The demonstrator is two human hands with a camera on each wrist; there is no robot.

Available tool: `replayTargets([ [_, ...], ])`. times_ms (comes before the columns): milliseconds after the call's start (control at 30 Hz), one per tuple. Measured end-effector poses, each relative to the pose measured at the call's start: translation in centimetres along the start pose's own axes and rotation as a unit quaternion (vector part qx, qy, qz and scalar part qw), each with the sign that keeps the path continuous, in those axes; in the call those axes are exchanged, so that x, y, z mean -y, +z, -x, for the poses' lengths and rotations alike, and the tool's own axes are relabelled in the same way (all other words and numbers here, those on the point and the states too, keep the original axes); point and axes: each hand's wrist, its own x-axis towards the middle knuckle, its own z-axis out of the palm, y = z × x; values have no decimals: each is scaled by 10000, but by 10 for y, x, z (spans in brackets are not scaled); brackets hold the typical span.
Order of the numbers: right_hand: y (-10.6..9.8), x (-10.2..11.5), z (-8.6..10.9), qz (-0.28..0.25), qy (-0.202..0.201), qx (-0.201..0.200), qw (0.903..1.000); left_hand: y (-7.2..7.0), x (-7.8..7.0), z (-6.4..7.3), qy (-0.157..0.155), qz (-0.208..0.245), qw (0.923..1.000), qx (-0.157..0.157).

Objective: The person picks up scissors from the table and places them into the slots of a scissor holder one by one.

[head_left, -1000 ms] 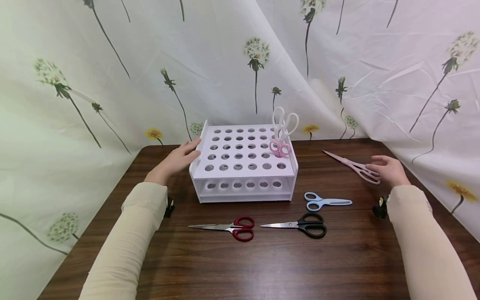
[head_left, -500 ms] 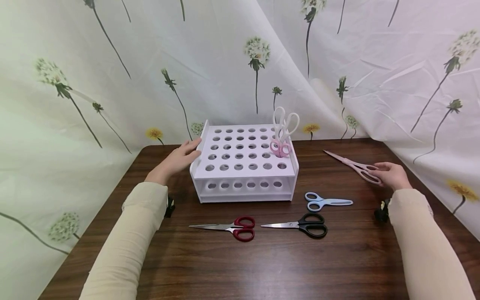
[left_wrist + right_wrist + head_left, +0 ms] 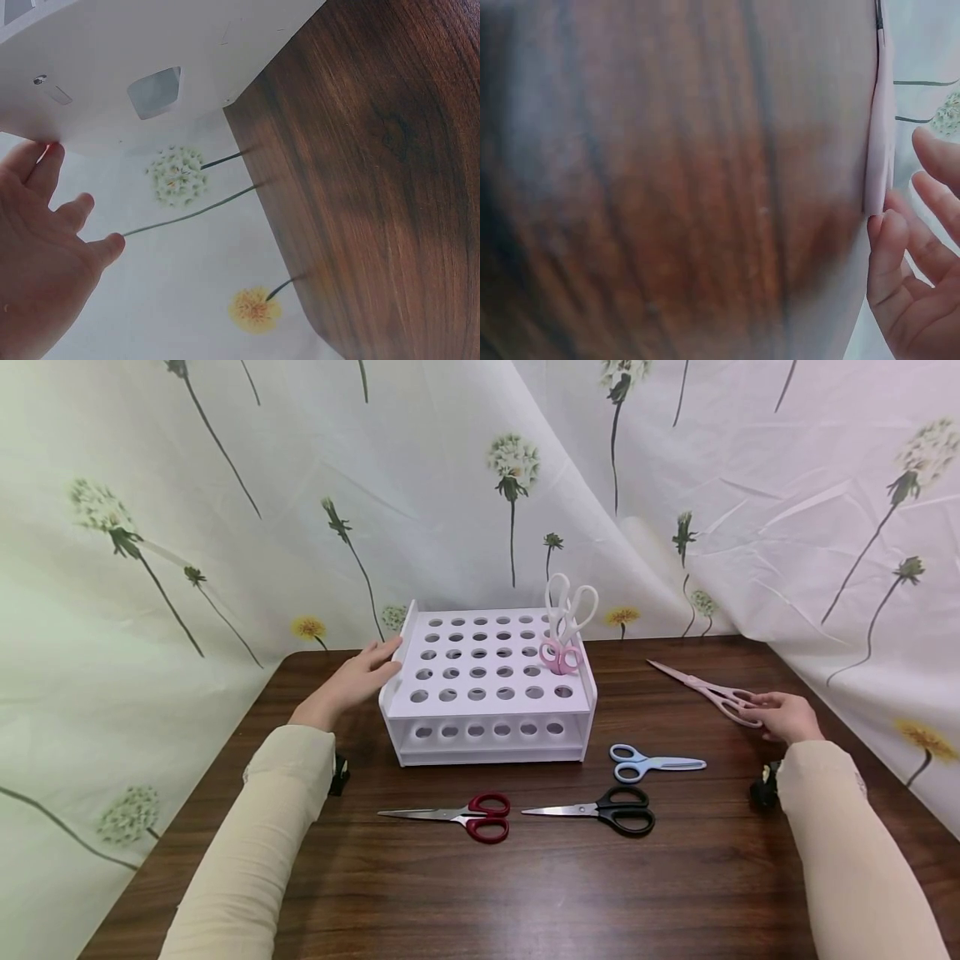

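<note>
At the table's right, my right hand (image 3: 787,717) pinches the handle end of pale pink scissors (image 3: 693,682), which lie with the blade toward the back. In the right wrist view, thumb and fingertips meet at the bottom of the pink handle (image 3: 877,165). My left hand (image 3: 347,689) reaches to the left side of a white rack (image 3: 487,757) with rows of round holes. The left wrist view shows its fingertips against the rack's side panel (image 3: 202,45), fingers mostly extended. White-handled scissors (image 3: 567,625) and pink-handled scissors (image 3: 559,656) stand handles up in the rack's right part.
Light blue scissors (image 3: 654,763) lie to the right of the rack's front. Closer to me lie black-handled scissors (image 3: 592,810) and red-handled scissors (image 3: 453,815) on the brown table (image 3: 450,902). A flowered curtain (image 3: 450,485) hangs behind and beside the table.
My right hand has come slightly nearer to me, and its fingers have closed on the end of the pale pink scissors' handle. The left hand stays at the rack.
</note>
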Motion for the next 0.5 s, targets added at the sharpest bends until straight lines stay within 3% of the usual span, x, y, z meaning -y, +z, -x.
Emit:
replayTargets([
  [500, 1, -4, -2, 184, -192, 211, 9994, 0, -1, 1, 14, -53, 10000, 4],
])
